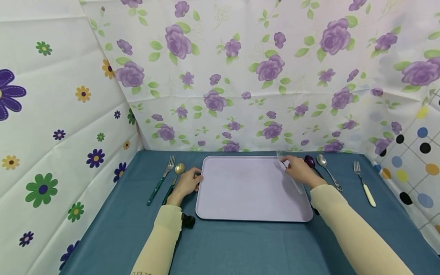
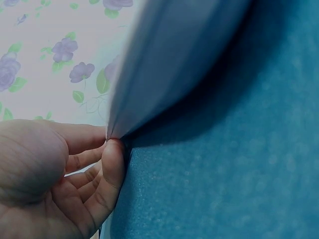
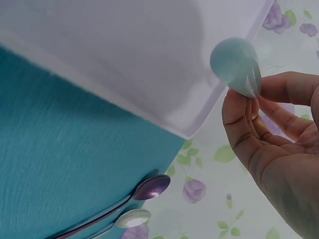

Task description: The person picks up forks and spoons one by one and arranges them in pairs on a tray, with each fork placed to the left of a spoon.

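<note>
A pale lilac rectangular tray [image 1: 254, 194] lies on the blue-green tablecloth. At its left edge, my left hand [image 1: 187, 182] pinches the rim between thumb and fingers; the left wrist view shows the tray side [image 2: 164, 59] meeting the fingertips. Over the tray's far right part, my right hand [image 1: 300, 170] pinches a clear, see-through fork [image 1: 279, 154]. Its tines point toward the back wall and its handle slants back over the tray. The right wrist view has the rounded handle end [image 3: 233, 59] close up, with fingers and thumb behind it.
Left of the tray lie a green-handled fork [image 1: 159, 185] and a gold-bowled spoon [image 1: 179, 169]. To the right are a dark purple spoon [image 1: 309, 161], a silver spoon [image 1: 326, 168] and a cream-handled fork [image 1: 365, 187]. Flowered cloth [image 1: 213, 76] hangs behind the table.
</note>
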`<state>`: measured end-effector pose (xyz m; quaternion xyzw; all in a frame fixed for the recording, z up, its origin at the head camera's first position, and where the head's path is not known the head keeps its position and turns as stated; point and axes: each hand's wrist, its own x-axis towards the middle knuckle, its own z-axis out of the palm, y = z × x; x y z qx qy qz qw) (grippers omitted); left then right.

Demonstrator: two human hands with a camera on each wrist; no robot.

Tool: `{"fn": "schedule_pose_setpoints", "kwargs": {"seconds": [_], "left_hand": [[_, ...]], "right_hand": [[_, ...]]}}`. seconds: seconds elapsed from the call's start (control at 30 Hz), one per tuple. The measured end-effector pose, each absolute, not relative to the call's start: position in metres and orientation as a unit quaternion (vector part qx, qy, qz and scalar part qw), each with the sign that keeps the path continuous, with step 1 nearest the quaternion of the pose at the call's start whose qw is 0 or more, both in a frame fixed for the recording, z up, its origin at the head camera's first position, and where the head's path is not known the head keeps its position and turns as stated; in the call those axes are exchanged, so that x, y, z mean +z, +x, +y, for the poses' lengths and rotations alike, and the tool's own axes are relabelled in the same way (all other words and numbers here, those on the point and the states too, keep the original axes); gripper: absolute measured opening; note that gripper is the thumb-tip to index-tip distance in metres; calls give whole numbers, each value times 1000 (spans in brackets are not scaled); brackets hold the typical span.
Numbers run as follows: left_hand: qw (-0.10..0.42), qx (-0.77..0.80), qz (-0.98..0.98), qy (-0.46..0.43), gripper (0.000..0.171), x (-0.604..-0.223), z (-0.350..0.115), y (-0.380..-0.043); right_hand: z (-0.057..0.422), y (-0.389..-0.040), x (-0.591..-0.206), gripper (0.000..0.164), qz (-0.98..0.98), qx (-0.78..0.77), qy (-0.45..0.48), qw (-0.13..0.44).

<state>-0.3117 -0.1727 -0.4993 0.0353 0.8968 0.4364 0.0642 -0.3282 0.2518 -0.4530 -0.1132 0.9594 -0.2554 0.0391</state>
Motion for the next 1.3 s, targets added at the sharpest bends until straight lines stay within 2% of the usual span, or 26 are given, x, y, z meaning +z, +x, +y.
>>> {"fn": "schedule_pose_setpoints", "kwargs": {"seconds": [0.6, 0.9, 1.3], "left_hand": [[56, 437, 896, 44, 29, -499, -170, -313], [59, 441, 894, 41, 30, -498, -170, -311], [57, 439, 896, 34, 29, -499, -171, -310]], "right_hand": [[226, -329, -452, 39, 953, -270, -130, 45], [216, -331, -454, 38, 961, -234, -149, 12], [197, -328, -452, 39, 952, -269, -143, 42]]}}
